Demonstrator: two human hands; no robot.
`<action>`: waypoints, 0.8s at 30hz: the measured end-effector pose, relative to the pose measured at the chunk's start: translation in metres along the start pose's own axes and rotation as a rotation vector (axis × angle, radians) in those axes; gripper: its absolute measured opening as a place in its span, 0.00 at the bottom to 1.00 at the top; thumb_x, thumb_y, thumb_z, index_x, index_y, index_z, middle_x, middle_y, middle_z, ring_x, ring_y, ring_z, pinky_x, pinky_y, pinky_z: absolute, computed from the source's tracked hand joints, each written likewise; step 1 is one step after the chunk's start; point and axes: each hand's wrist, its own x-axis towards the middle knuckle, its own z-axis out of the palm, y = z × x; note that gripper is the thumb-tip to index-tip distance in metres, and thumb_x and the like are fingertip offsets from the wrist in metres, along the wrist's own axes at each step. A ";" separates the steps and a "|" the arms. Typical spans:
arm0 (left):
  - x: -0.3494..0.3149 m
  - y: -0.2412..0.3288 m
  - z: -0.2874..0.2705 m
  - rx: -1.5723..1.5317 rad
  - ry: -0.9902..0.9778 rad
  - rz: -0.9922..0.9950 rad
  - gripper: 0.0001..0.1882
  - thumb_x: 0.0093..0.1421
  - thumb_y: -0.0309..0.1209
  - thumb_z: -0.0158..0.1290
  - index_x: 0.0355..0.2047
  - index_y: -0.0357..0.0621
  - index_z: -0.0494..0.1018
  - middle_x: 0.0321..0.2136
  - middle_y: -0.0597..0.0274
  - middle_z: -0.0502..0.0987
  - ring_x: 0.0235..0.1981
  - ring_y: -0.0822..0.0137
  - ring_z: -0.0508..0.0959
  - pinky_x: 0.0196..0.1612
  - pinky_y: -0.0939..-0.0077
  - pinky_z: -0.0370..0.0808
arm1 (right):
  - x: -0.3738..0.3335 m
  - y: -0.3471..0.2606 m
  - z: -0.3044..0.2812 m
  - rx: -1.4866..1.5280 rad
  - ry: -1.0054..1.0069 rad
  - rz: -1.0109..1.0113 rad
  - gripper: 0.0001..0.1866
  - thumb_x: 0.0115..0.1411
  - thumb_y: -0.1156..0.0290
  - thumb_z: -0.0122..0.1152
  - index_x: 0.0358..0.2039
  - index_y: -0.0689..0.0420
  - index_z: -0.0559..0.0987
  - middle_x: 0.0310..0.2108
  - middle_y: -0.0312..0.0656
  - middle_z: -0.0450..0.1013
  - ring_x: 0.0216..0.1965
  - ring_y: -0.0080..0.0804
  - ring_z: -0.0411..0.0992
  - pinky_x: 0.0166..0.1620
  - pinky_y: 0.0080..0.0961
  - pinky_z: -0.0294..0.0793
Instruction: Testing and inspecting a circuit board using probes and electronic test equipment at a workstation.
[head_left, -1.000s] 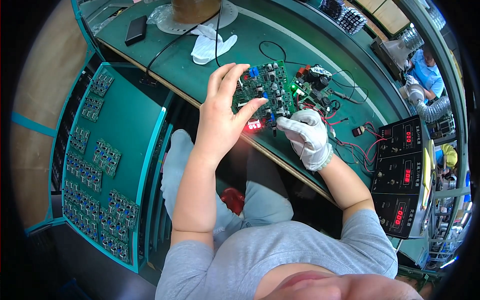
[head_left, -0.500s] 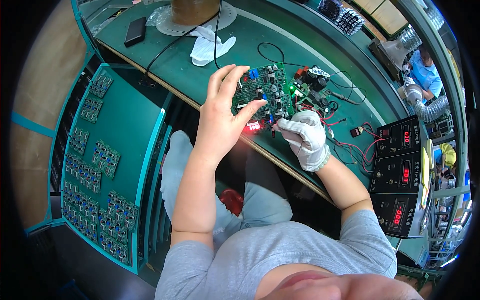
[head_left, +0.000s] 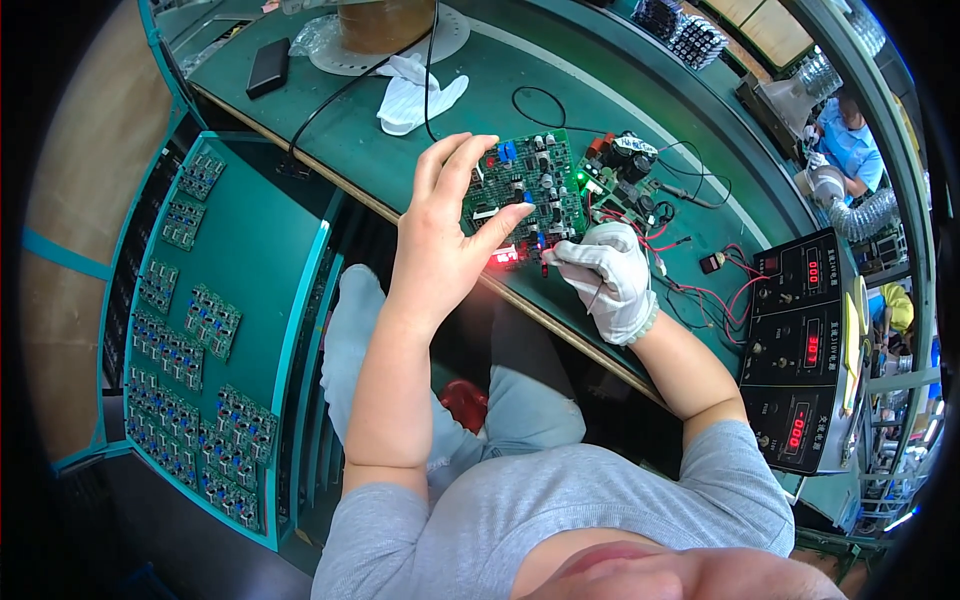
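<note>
My bare left hand (head_left: pixel 435 230) grips a green circuit board (head_left: pixel 548 185) by its left side, with the thumb lying across its face. The board is held tilted over the table's near edge, and a small red display (head_left: pixel 505 256) glows at its lower left. My right hand (head_left: pixel 612 278), in a white glove with the thumb and fingertip poking out bare, pinches at the board's lower right edge, beside a small blue part. What lies between those fingertips is too small to make out. Just right of the board sits another circuit assembly (head_left: pixel 625 180) with a green light and wires.
Black power supply units (head_left: pixel 795 350) with red readouts stand at right. A white glove (head_left: pixel 420 100), a spool (head_left: pixel 385 35) and a black box (head_left: pixel 269 66) lie on the green table (head_left: pixel 330 110). At left, a rack tray (head_left: pixel 250 260) carries several circuit boards. A co-worker (head_left: pixel 850 150) sits far right.
The circuit board and my right hand have shifted very slightly to the left. My left hand keeps its grip.
</note>
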 end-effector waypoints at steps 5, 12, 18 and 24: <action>0.000 -0.002 0.002 -0.055 0.000 -0.004 0.32 0.56 0.34 0.69 0.60 0.48 0.71 0.58 0.53 0.70 0.53 0.52 0.79 0.53 0.61 0.77 | 0.002 -0.002 0.001 -0.011 0.020 -0.015 0.20 0.45 0.76 0.78 0.41 0.53 0.84 0.30 0.36 0.77 0.33 0.38 0.75 0.38 0.31 0.74; -0.001 -0.001 0.002 -0.092 -0.013 -0.038 0.32 0.55 0.33 0.69 0.60 0.48 0.70 0.58 0.54 0.70 0.53 0.55 0.79 0.48 0.64 0.79 | 0.007 -0.008 0.000 -0.091 0.044 -0.042 0.20 0.43 0.77 0.78 0.40 0.52 0.84 0.28 0.36 0.75 0.32 0.37 0.74 0.35 0.32 0.73; 0.000 0.005 0.000 -0.064 -0.019 -0.034 0.33 0.56 0.34 0.69 0.60 0.48 0.70 0.59 0.53 0.69 0.53 0.53 0.79 0.47 0.63 0.81 | 0.006 -0.008 0.001 -0.089 0.063 -0.046 0.21 0.42 0.78 0.79 0.39 0.52 0.84 0.28 0.36 0.74 0.31 0.37 0.74 0.32 0.31 0.73; -0.003 0.010 -0.001 0.083 -0.012 -0.017 0.33 0.57 0.33 0.68 0.61 0.49 0.69 0.63 0.51 0.67 0.53 0.53 0.80 0.45 0.63 0.85 | 0.003 -0.006 0.001 -0.084 0.075 -0.030 0.22 0.42 0.79 0.79 0.39 0.50 0.83 0.28 0.37 0.74 0.30 0.38 0.73 0.31 0.31 0.73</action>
